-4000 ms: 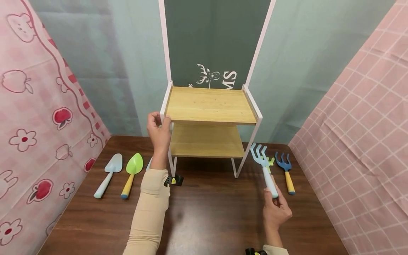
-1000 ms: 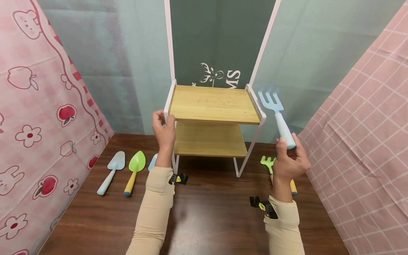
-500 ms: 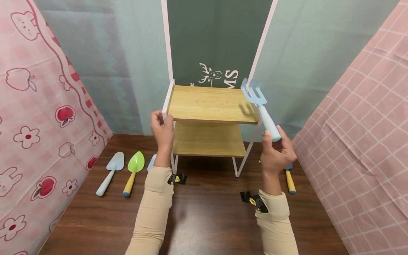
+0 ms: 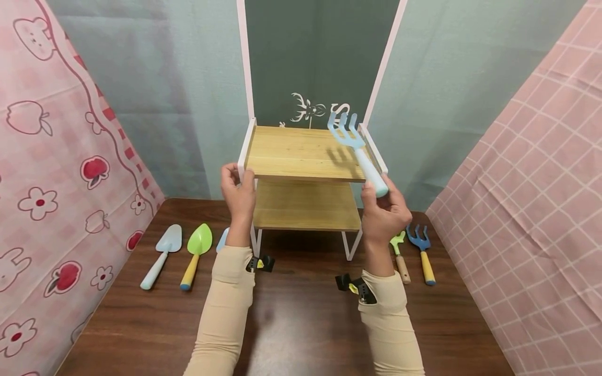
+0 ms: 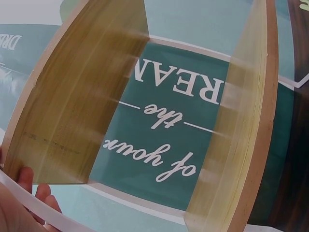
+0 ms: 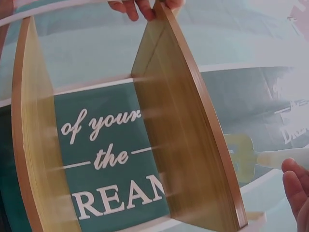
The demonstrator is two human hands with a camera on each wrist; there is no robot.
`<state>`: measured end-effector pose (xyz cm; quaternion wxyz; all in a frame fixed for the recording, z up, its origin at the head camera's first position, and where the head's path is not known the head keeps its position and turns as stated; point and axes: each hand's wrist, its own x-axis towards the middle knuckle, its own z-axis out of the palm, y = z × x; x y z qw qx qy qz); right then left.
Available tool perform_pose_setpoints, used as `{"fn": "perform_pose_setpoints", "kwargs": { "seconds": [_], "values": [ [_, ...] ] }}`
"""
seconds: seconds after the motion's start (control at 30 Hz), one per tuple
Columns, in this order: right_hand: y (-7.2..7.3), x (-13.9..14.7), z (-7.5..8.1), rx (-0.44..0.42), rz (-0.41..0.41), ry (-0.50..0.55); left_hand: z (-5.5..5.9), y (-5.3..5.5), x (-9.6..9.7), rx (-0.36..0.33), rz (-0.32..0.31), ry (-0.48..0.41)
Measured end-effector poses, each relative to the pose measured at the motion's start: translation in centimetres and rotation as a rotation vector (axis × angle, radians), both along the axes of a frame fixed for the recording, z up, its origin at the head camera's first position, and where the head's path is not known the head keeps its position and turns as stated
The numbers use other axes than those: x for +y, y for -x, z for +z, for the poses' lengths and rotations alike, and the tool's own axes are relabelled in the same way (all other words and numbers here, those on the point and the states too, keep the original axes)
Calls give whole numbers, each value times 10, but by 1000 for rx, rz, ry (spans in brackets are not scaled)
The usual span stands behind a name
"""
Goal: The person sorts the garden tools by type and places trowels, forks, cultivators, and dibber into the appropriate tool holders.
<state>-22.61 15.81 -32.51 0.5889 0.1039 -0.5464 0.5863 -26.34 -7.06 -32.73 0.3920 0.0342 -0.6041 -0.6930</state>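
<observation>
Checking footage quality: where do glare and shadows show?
Head: glare on the brown tabletop, shadow of the light-blue hand rake on the upper shelf board; left wrist: pale streaks across the lower board; right wrist: backdrop washed out at right.

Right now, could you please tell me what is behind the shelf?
A green backdrop with a deer and white lettering; between the boards, the wrist views show "of your" and "the". The boards and rake cover other parts.
</observation>
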Motion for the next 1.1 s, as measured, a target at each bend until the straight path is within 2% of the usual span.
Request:
{"fn": "perform_pose_setpoints", "kwargs": {
  "seconds": [0.13, 0.3, 0.63, 1.1],
  "values": [
    [4, -8, -1, -19, -34, -18, 12, -13, 4, -2, 0, 6],
    [8, -16, -1, -34, -57, -67, 13, -15, 5, 9, 0, 11],
    [18, -38, 2, 1, -54, -137, 14, -15, 6, 18, 4, 15],
    [30, -58, -3, -26, -38, -224, 11, -12, 6, 12, 8, 5]
  ]
}}
